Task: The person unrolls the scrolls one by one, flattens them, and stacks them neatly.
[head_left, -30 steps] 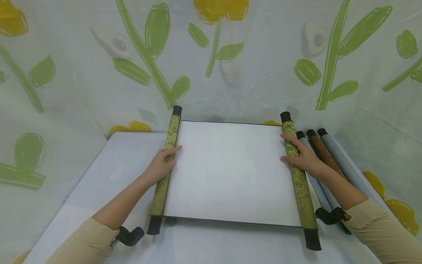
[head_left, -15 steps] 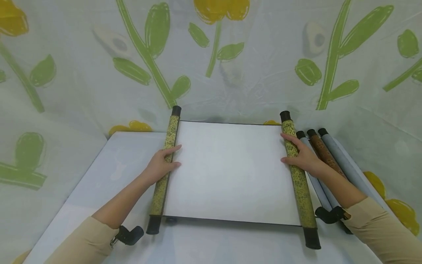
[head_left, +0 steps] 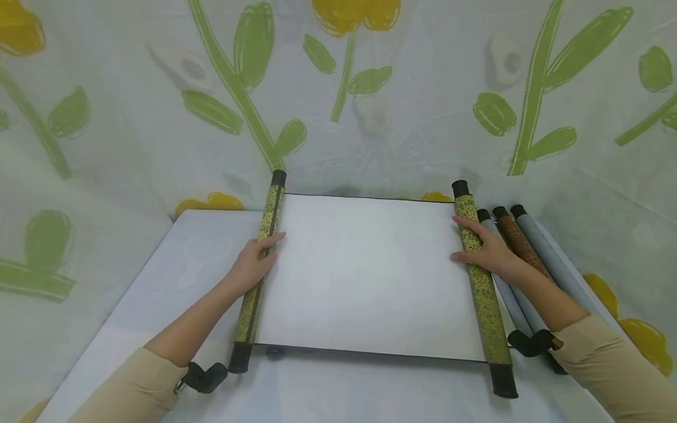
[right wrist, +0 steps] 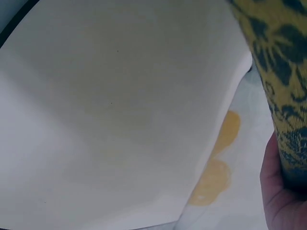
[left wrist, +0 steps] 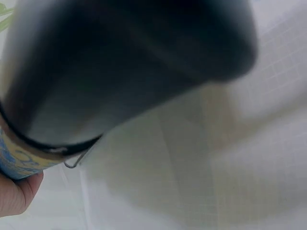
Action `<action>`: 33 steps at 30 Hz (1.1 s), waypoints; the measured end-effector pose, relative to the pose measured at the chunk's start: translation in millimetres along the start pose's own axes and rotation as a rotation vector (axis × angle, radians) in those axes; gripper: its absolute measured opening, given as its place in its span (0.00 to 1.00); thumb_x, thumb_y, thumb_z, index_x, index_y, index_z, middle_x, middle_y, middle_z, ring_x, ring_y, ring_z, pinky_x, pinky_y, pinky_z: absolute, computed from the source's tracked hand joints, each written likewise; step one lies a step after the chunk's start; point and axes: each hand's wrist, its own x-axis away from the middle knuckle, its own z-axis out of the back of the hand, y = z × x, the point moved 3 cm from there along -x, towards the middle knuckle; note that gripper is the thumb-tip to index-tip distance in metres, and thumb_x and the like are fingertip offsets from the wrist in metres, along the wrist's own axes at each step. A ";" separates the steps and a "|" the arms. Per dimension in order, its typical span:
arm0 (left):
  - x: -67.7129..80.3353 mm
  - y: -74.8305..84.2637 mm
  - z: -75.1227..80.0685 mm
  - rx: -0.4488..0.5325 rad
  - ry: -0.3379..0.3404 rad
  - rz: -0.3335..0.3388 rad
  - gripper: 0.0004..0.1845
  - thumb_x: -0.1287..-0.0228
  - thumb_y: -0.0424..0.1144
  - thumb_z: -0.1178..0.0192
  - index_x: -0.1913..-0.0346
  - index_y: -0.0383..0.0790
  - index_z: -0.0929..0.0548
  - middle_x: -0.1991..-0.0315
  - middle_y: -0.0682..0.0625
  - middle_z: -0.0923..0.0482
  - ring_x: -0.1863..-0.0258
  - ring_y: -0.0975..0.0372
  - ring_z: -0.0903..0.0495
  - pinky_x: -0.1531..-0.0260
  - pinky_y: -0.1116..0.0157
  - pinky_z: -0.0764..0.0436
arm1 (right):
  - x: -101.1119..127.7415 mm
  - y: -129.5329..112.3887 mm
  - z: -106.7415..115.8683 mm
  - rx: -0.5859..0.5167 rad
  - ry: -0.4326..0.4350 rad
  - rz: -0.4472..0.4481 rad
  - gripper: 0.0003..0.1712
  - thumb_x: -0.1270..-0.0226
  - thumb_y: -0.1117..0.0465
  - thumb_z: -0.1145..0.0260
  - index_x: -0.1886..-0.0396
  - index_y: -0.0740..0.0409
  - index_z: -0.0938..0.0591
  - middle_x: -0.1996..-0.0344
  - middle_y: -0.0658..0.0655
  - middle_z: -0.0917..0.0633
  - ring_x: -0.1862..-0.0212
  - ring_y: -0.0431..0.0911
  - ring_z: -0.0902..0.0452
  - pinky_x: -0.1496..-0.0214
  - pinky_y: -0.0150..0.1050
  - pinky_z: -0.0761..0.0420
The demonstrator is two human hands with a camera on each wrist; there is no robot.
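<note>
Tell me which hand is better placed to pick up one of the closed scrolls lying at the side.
Right. The right hand rests on the right roller, directly beside the three closed scrolls; the left hand is across the open sheet.

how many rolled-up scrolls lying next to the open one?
3, side by side right of the open scroll, behind the right hand: a grey scroll nearest it, a brown scroll, then an outer grey scroll. The forearm hides parts; more may be concealed.
</note>
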 end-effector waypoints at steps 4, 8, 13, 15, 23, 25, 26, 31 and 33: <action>0.1 -1.6 0.1 0.002 -0.005 0.026 0.30 0.35 0.40 0.41 0.31 0.45 0.34 0.32 0.33 0.42 0.33 0.40 0.45 0.37 0.42 0.42 | -0.4 0.2 -0.3 0.013 0.009 -0.035 0.55 0.46 0.56 0.27 0.25 0.53 0.50 0.26 0.67 0.54 0.28 0.67 0.60 0.35 0.69 0.52; 1.1 -1.7 -0.1 -0.007 -0.013 0.051 0.34 0.40 0.40 0.36 0.31 0.45 0.35 0.30 0.35 0.44 0.29 0.41 0.51 0.34 0.42 0.47 | -1.4 -1.2 0.0 0.006 0.009 -0.037 0.56 0.47 0.58 0.26 0.25 0.53 0.50 0.26 0.67 0.54 0.28 0.66 0.60 0.35 0.69 0.51; 1.5 -2.3 0.4 -0.020 -0.005 0.058 0.33 0.39 0.39 0.38 0.30 0.46 0.35 0.30 0.35 0.43 0.30 0.41 0.50 0.34 0.42 0.47 | -2.2 -3.4 0.3 -0.005 0.000 -0.030 0.55 0.46 0.60 0.27 0.24 0.53 0.50 0.26 0.67 0.55 0.28 0.67 0.61 0.34 0.68 0.51; 1.3 -2.3 0.4 -0.032 -0.003 0.055 0.32 0.38 0.39 0.38 0.30 0.46 0.35 0.31 0.34 0.43 0.30 0.40 0.48 0.35 0.42 0.45 | -1.9 -3.7 0.9 -0.003 -0.001 -0.030 0.55 0.46 0.60 0.27 0.24 0.52 0.51 0.26 0.67 0.55 0.28 0.66 0.62 0.34 0.68 0.52; 2.2 -5.5 3.0 -0.041 -0.001 0.036 0.27 0.32 0.36 0.47 0.30 0.44 0.36 0.35 0.30 0.42 0.34 0.39 0.44 0.38 0.41 0.41 | 0.8 -2.9 5.6 0.023 -0.034 -0.001 0.51 0.39 0.65 0.34 0.24 0.53 0.55 0.26 0.68 0.58 0.28 0.67 0.64 0.35 0.69 0.53; 2.2 -6.4 3.9 -0.039 0.002 0.038 0.27 0.31 0.35 0.50 0.30 0.44 0.36 0.36 0.29 0.42 0.36 0.40 0.42 0.40 0.41 0.38 | 1.6 -2.5 7.6 0.010 -0.044 0.012 0.49 0.38 0.67 0.36 0.24 0.53 0.55 0.26 0.68 0.58 0.28 0.67 0.65 0.35 0.69 0.52; 2.2 -6.9 4.4 -0.041 0.005 0.038 0.26 0.31 0.34 0.51 0.30 0.44 0.35 0.37 0.29 0.41 0.37 0.40 0.40 0.41 0.42 0.36 | 2.0 -2.3 8.5 0.000 -0.048 0.017 0.48 0.37 0.68 0.38 0.24 0.54 0.55 0.26 0.67 0.59 0.28 0.66 0.66 0.35 0.69 0.52; 1.9 -8.6 5.4 -0.062 0.020 0.021 0.26 0.32 0.31 0.53 0.31 0.42 0.34 0.39 0.29 0.38 0.49 0.45 0.34 0.54 0.50 0.29 | 3.0 -1.1 10.6 -0.036 -0.055 0.019 0.46 0.35 0.69 0.40 0.24 0.57 0.55 0.26 0.67 0.60 0.28 0.66 0.69 0.36 0.69 0.53; 1.6 -9.2 5.6 -0.064 0.020 0.023 0.26 0.32 0.32 0.51 0.31 0.43 0.34 0.38 0.30 0.38 0.45 0.43 0.34 0.51 0.47 0.29 | 2.7 -0.5 10.4 -0.022 -0.042 0.003 0.48 0.37 0.66 0.37 0.24 0.56 0.55 0.26 0.67 0.59 0.28 0.66 0.68 0.35 0.69 0.54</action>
